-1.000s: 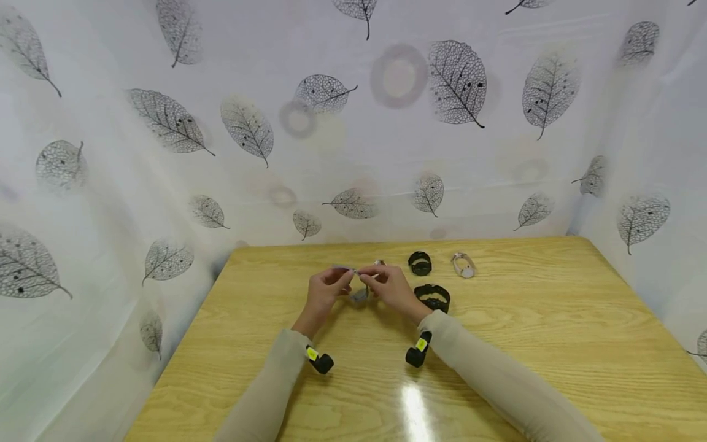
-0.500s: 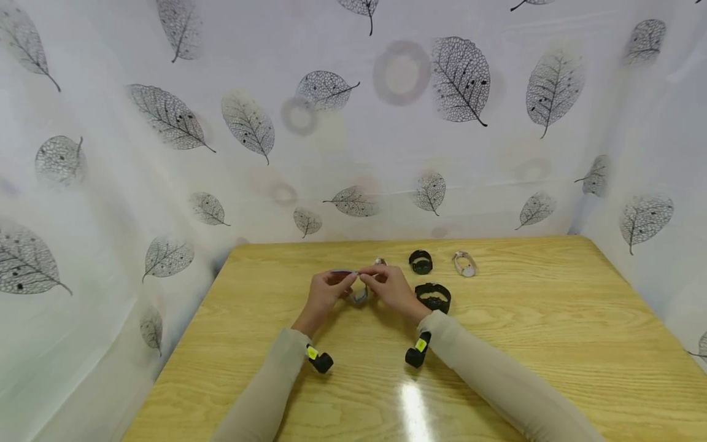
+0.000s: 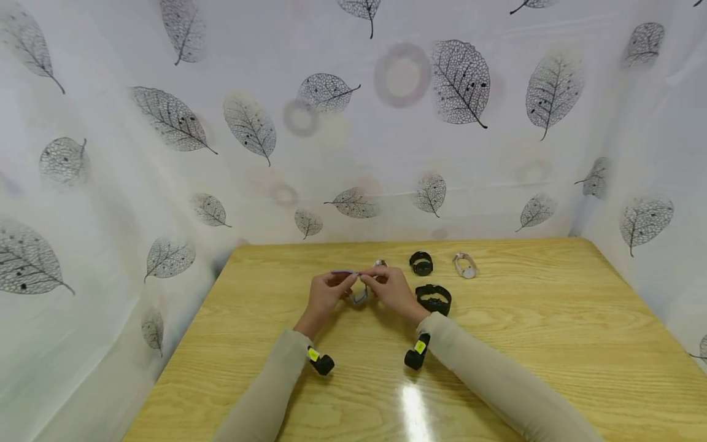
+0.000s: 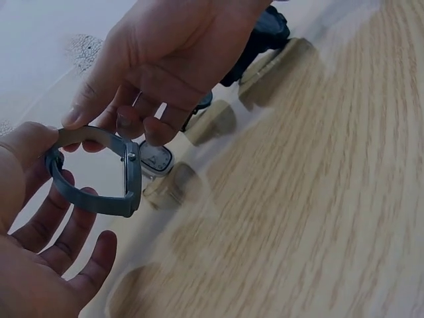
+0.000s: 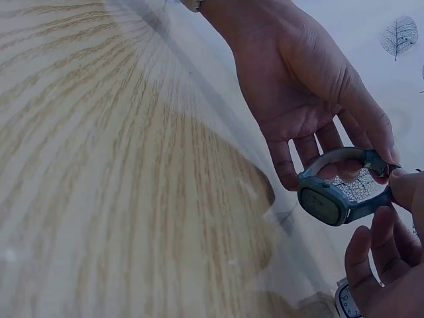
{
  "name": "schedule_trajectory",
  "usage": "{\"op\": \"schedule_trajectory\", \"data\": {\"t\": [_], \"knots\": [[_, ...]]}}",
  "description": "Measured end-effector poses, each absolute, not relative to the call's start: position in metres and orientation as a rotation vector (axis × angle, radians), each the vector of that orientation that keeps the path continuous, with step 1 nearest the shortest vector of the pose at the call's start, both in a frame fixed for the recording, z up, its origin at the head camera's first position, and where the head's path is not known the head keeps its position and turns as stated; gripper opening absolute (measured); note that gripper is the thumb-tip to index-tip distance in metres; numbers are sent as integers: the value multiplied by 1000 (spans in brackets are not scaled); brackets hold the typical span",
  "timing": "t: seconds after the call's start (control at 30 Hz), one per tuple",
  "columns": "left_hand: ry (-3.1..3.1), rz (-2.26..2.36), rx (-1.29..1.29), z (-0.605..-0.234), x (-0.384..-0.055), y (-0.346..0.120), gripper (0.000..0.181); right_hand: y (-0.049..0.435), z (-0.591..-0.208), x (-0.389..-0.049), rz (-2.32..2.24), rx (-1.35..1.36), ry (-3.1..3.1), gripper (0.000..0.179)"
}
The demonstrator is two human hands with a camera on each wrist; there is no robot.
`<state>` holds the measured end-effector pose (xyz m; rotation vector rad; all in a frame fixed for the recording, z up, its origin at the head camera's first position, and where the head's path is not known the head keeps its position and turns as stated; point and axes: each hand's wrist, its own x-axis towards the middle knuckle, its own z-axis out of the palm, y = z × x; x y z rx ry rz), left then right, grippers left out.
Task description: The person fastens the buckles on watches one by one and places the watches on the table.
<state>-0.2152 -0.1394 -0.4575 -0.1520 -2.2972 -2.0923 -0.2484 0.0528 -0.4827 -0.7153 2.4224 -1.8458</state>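
Observation:
Both hands hold one blue-grey wristwatch (image 3: 360,298) between them above the table. Its strap is bent round into a loop, and the rectangular case (image 5: 322,203) hangs away from the fingertips. My left hand (image 3: 324,297) pinches the strap at the buckle end between thumb and forefinger. Close against it, my right hand (image 3: 393,291) pinches the other strap part with thumb and finger. In the left wrist view the watch (image 4: 99,207) shows side-on, its strap ends meeting at the fingertips, which partly cover the buckle.
Behind the right hand lies a white-faced watch (image 4: 157,159). A black watch (image 3: 421,264), a pale pink watch (image 3: 465,266) and a larger black watch (image 3: 433,299) stand to the right on the wooden table (image 3: 530,331). A leaf-print curtain (image 3: 353,147) borders the back edge.
The watch case has turned slightly beneath the fingers, and the pinched strap ends now lie flatter together. Both hands stay in nearly the same place.

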Motion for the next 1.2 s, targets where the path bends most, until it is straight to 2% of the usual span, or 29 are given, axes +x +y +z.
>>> {"op": "schedule_trajectory", "data": {"t": [0.47,0.7,0.87,1.2], "knots": [[-2300,-2090,-163,-456,-213,-138,25,53,-480,-249,-1846,-664,2418,25],[-2275,-2108,-163,-460,-217,-138,23,55,-481,-251,-1851,-723,2377,38],[-2262,-2101,-132,-477,-228,-140,26,58,-476,-256,-1751,-760,2345,42],[-2301,-1961,-153,-480,-226,-137,29,56,-458,-262,-1498,-883,2404,42]]}}
